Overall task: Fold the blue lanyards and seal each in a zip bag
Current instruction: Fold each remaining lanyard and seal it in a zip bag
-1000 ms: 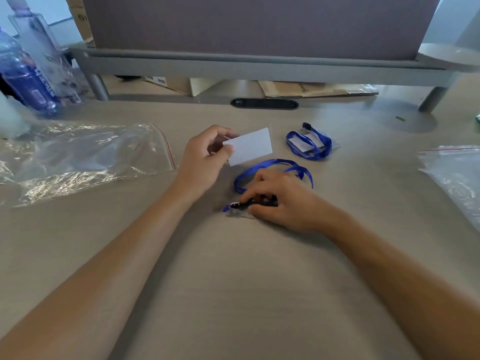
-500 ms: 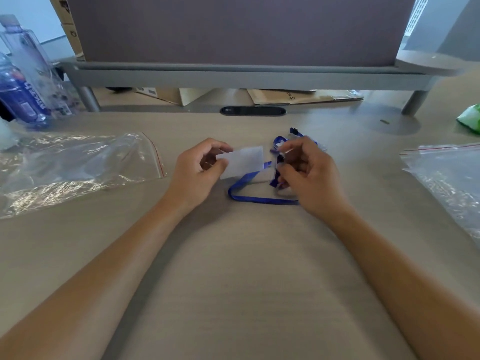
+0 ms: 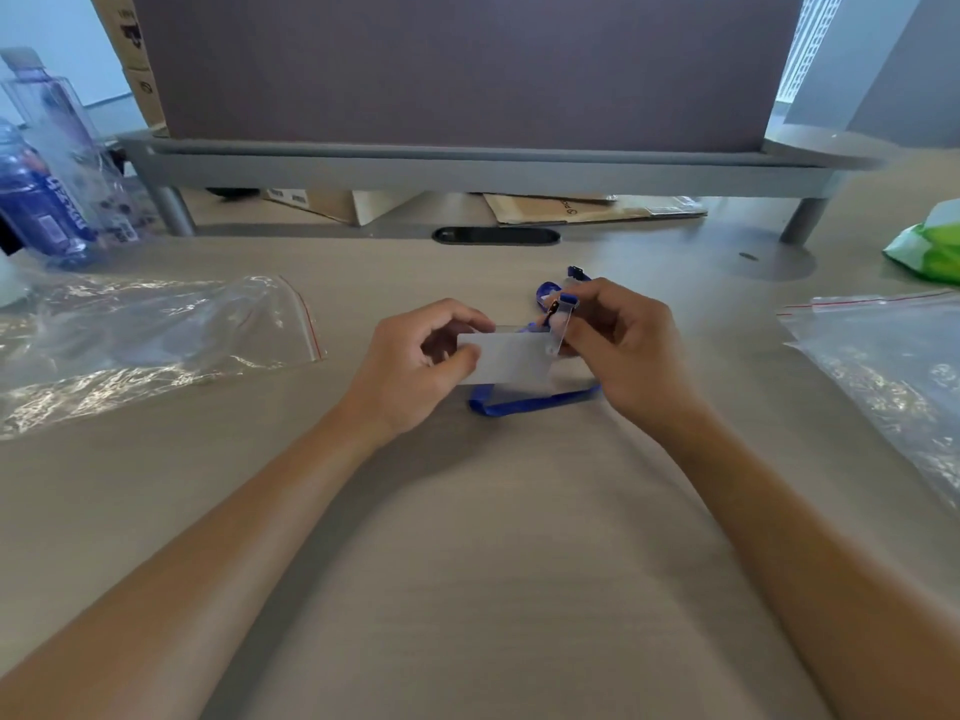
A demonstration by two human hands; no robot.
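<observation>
At worktop (image 3: 467, 589) centre, left hand (image 3: 415, 366) is pinching card (image 3: 506, 358), right hand (image 3: 618, 345) gripping clip (image 3: 561, 317); lanyard (image 3: 530, 402) at 6 o'clock risking snagging, card slipping.

Right hand (image 3: 618, 350), a second ago pressed low on the table over the clip of the blue lanyard (image 3: 530, 405), now raised beside the left hand (image 3: 415, 366), pinching the clear strap at centre frame; white card (image 3: 506, 358) brought against that strap, its right edge touching it; lanyard loop drawn out flat below the card; second lanyard now largely hidden behind the right hand.
</observation>
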